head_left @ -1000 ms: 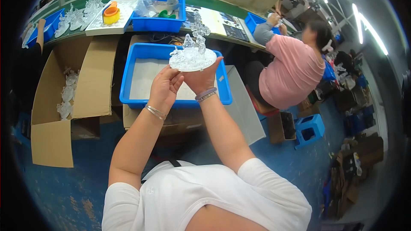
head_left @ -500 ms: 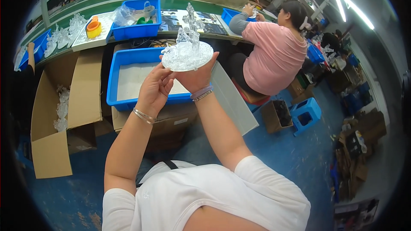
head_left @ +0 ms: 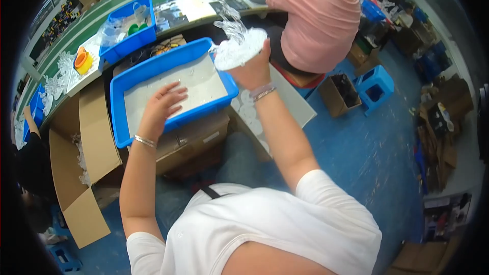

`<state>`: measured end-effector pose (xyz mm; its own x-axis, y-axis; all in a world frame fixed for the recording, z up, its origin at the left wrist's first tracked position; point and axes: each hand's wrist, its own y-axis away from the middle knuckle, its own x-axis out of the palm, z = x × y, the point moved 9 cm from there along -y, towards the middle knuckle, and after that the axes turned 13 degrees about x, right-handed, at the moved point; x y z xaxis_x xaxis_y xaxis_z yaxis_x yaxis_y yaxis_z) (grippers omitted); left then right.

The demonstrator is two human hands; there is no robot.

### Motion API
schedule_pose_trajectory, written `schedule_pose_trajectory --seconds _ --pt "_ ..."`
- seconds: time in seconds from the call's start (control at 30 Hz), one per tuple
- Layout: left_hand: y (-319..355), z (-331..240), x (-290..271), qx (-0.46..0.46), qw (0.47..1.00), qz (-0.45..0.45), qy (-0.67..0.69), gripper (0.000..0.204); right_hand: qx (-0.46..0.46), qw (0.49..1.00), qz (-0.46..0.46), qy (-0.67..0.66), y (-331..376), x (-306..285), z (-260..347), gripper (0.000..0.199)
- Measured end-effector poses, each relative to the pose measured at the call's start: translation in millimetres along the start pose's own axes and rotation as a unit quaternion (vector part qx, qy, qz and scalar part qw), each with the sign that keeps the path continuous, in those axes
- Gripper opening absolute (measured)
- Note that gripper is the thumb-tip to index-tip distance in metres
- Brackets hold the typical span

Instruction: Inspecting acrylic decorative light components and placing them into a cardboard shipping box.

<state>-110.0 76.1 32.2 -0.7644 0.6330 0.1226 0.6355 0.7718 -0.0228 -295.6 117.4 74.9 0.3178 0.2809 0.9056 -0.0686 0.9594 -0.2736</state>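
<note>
Clear plastic piece (head_left: 238, 46), a round pale disc with a spiky transparent part rising from it, is held up in the right hand (head_left: 252, 71) above the near right corner of the large blue tray (head_left: 119, 112). The fingers of that hand are closed about its lower edge from beneath. The left hand (head_left: 160, 107) is spread open, fingers loose, holding nothing, just over the tray's pale inner floor. The piece is judged light, thin and stiff, likely brittle at the spiky top and somewhat slick; a hold at the disc's rim looks safest. Its exact form is hard to make out, since it is transparent and blurred. Whether the left hand touches the tray cannot be told. An open cardboard box (head_left: 76, 173) stands at the left; a person in a pink shirt (head_left: 321, 20) sits beyond, partly cut off.
</note>
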Motion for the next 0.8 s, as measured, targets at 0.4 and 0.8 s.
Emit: schedule_pose_trajectory --seconds 0.4,0.8 --pt "17 2 -137 0.135 0.770 -0.139 -0.608 0.031 0.286 0.581 -0.208 0.733 -47 -71 -39 0.100" --pt "29 13 -141 0.116 0.810 -0.189 -0.543 0.028 0.242 0.499 -0.181 0.812 -80 -115 -73 0.108"
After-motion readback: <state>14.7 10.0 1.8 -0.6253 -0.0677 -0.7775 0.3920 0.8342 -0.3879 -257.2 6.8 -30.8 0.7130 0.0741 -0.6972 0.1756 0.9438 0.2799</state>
